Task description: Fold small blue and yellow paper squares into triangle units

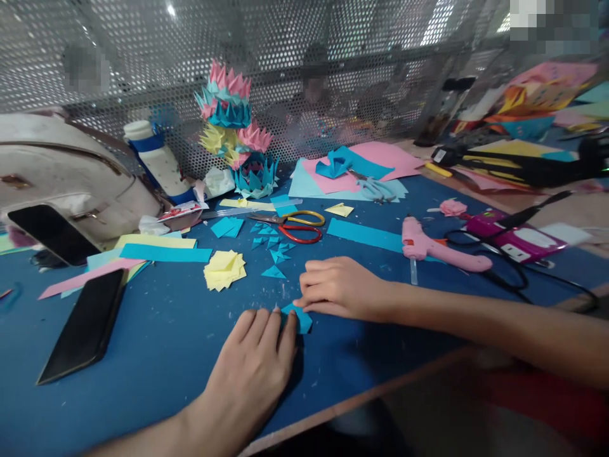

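Note:
On the blue tabletop (157,343), a small folded piece of blue paper (303,322) lies between my hands. My left hand (254,358) presses it down with bent fingertips from the near side. My right hand (340,289) has its fingers curled and pinches the paper's far edge; the thumb is partly hidden. Just beyond are several small blue paper triangles (275,273) and a stack of yellow folded papers (225,270). Scissors (302,233) with red and yellow handles lie behind them, beside blue paper squares (227,227).
A pink glue gun (442,251) and its cord lie to the right, near a magenta power strip (514,238). Phones (85,327), paper strips (166,252), a bag (61,165) and a bottle (159,162) occupy the left. Pointed paper flowers (238,133) stand against the perforated metal panel (295,38).

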The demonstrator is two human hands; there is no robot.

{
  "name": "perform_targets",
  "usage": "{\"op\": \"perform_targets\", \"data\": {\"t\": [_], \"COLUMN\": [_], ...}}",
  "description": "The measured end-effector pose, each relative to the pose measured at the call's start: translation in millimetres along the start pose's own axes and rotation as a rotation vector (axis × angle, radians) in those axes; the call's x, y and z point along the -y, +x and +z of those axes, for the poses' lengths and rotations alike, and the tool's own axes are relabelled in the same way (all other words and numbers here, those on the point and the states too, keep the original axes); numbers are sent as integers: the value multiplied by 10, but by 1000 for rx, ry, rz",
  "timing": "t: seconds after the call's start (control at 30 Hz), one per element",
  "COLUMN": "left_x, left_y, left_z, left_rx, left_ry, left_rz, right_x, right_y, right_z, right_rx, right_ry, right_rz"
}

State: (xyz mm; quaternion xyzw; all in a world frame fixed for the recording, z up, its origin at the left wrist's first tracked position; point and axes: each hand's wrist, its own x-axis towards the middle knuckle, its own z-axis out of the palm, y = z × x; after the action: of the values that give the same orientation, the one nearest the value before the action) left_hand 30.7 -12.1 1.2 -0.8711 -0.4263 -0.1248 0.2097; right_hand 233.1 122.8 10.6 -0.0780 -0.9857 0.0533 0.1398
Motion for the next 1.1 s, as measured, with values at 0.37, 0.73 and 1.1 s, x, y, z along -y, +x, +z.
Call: {"op": "perform_targets", "data": {"t": [0.37, 0.73, 1.1], "left_x": [204, 597, 857], "left_y": [62, 81, 215], "left_z": [-2, 56, 194], "left_rx": [-113, -4, 7], "left_ry": [-63, -398, -546], "left_rz": [225, 229, 203], "right_x": [-106, -37, -29], "right_y": [273, 276, 284], "right_z": [-191, -323, -175], "right_rx": [215, 241, 169], "right_ry": [309, 313, 342], "right_rz": [101, 230, 255]}}
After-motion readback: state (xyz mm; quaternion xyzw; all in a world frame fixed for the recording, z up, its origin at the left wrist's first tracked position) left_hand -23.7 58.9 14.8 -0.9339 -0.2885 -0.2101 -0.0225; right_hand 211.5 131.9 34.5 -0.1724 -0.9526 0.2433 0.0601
